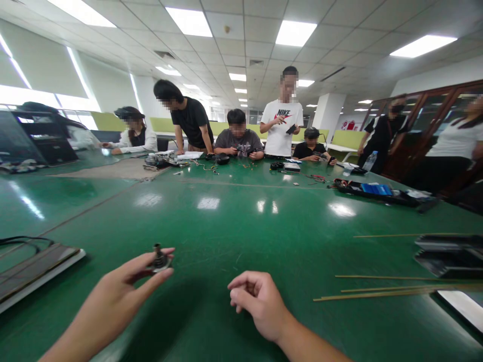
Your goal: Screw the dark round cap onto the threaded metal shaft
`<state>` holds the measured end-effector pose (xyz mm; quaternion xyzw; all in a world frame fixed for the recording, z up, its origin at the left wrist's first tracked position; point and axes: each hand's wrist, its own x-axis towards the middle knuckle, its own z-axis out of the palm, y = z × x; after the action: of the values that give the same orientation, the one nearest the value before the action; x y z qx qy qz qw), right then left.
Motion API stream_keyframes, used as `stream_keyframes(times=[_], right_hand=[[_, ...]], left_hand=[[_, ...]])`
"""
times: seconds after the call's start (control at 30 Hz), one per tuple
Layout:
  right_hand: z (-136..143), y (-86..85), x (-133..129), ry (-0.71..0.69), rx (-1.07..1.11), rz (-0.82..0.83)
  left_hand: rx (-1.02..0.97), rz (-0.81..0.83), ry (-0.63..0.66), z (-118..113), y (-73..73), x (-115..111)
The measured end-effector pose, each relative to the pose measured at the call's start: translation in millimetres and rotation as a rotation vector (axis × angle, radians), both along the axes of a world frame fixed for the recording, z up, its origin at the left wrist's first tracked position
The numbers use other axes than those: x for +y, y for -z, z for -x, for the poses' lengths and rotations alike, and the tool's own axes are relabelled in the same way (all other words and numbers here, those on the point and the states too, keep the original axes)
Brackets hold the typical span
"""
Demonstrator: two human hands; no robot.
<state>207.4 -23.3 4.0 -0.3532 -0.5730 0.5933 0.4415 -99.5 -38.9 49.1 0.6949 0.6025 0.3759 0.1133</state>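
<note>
A small dark metal part with a narrow upright stem and a wider base is held between the thumb and fingers of my left hand, above the green tabletop. To the right of it, my right hand is raised over the table with its fingers curled inward and the thumb near them. Nothing shows in the right hand, and a gap separates it from the left hand and the metal part.
Thin sticks and black trays lie at the right. A flat panel with cables is at the left. Across the table, several people stand or sit near electronic parts and a long black case.
</note>
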Motion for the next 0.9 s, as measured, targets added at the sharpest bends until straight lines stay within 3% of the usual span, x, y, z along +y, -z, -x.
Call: stream_keyframes(times=[0.13, 0.27, 0.4, 0.53, 0.67, 0.73, 0.9], right_hand=[[-4.1, -0.6, 7.0, 0.13, 0.009, -0.015], [-2.7, 4.3, 8.6, 0.156, -0.045, -0.039], [0.4, 7.2, 6.5, 0.14, -0.206, -0.106], [1.6, 4.4, 3.5, 0.122, -0.289, -0.145], [1.6, 0.4, 1.1, 0.117, -0.337, -0.158], [1.6, -1.2, 0.2, 0.116, -0.368, -0.172], [2.6, -3.3, -1.4, 0.116, -0.367, -0.206]], left_hand=[[0.092, 0.081, 0.304, -62.8, 2.2, 21.9], [0.084, 0.138, 0.332, -96.2, 14.2, 21.1], [0.093, 0.16, 0.353, -92.0, 26.3, 16.5], [0.109, 0.053, 0.426, -79.8, 37.3, 17.4], [0.136, 0.025, 0.388, -75.2, 47.8, 18.1], [0.129, 0.029, 0.381, -75.3, 49.6, 17.8], [0.095, -0.029, 0.506, -77.8, 47.7, 16.8]])
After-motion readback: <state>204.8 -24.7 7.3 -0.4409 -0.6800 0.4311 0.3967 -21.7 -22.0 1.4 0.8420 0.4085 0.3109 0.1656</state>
